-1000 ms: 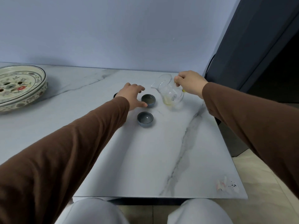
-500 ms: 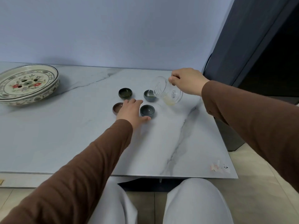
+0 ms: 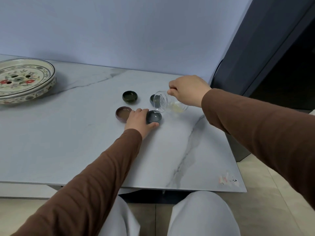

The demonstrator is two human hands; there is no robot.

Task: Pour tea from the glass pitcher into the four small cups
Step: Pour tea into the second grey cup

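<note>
Four small cups stand in a square on the marble table [image 3: 68,142]. My right hand [image 3: 187,90] grips the glass pitcher [image 3: 167,103] by its rim and tips it left, spout over the near blue-grey cup [image 3: 154,116]. A little pale tea lies in the pitcher's bottom. My left hand [image 3: 139,120] rests against that cup, thumb in front of it and fingers beside it. The brown cup [image 3: 123,113] sits just left of my left hand. A dark green cup [image 3: 129,96] stands behind it. The far blue-grey cup [image 3: 152,99] is mostly hidden behind the pitcher.
A large painted ceramic tea tray [image 3: 25,80] stands at the table's far left. A dark cabinet [image 3: 255,48] rises right of the table. The table's right edge lies close to my right arm; a scuffed sticker [image 3: 227,180] marks its near right corner.
The pitcher has shifted from the far blue-grey cup toward the near one and tipped further. My left hand has closed in on the near cup. The view has tilted down a little.
</note>
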